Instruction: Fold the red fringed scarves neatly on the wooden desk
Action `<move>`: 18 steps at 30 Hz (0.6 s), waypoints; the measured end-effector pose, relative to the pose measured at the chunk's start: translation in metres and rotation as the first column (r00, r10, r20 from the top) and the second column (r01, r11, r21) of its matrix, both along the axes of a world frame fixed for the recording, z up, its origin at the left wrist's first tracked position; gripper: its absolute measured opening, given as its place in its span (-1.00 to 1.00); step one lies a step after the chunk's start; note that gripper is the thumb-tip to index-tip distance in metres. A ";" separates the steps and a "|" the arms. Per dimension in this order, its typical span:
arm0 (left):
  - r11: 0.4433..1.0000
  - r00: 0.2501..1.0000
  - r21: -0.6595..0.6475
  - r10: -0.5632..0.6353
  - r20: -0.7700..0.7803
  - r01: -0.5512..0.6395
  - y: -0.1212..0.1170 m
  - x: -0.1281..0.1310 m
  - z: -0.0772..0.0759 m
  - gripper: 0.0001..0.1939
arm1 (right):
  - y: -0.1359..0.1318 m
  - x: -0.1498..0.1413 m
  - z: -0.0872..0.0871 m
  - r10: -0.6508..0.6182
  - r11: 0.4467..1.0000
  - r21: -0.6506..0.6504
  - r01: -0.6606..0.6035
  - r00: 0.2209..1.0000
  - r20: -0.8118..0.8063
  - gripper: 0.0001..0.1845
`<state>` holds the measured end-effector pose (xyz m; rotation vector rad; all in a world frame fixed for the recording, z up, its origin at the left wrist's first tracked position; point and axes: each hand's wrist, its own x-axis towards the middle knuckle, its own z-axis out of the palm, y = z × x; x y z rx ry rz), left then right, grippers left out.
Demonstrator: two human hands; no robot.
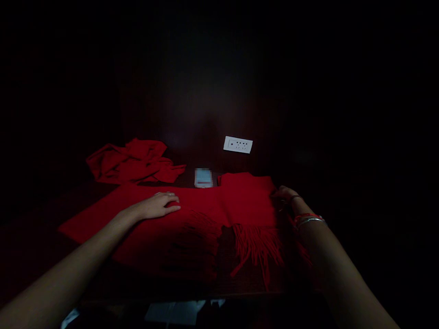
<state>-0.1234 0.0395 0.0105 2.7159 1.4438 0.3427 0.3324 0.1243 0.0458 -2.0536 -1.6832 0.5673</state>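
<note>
A red fringed scarf [206,198] is spread across a dark surface, its left part lying flat. My left hand [159,205] rests palm down on that part, fingers stretched out. On the right a folded red section [248,196] lies, with a loose fringe [257,244] hanging toward me; whether it is one piece with the left part is hard to tell. At the right edge of this fold, my right hand [288,196] has its fingers bent around the cloth, partly lost in shadow.
A crumpled red cloth [137,162] lies at the back left. Behind the scarf stands a small pale blue item [203,177], blurred out. A white socket plate [238,145] is on the dark back wall. Pale items [174,313] show below the front edge.
</note>
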 end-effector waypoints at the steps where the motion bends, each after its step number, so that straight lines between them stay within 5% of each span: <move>1: 1.000 1.000 0.000 -0.009 0.009 0.009 0.001 0.000 -0.002 -0.60 | 0.001 0.000 0.002 -0.039 0.999 -0.014 0.039 0.999 -0.002 -0.93; 7: 0.999 0.994 0.002 -0.046 0.102 0.046 0.008 -0.002 -0.011 -0.62 | 0.003 0.004 0.009 -0.110 0.994 -0.010 0.110 0.992 -0.056 -0.95; 18: 0.999 0.987 0.027 -0.047 0.152 0.044 0.008 -0.003 -0.013 -0.62 | -0.008 -0.003 -0.005 -0.120 0.993 -0.007 0.121 0.970 -0.210 -0.89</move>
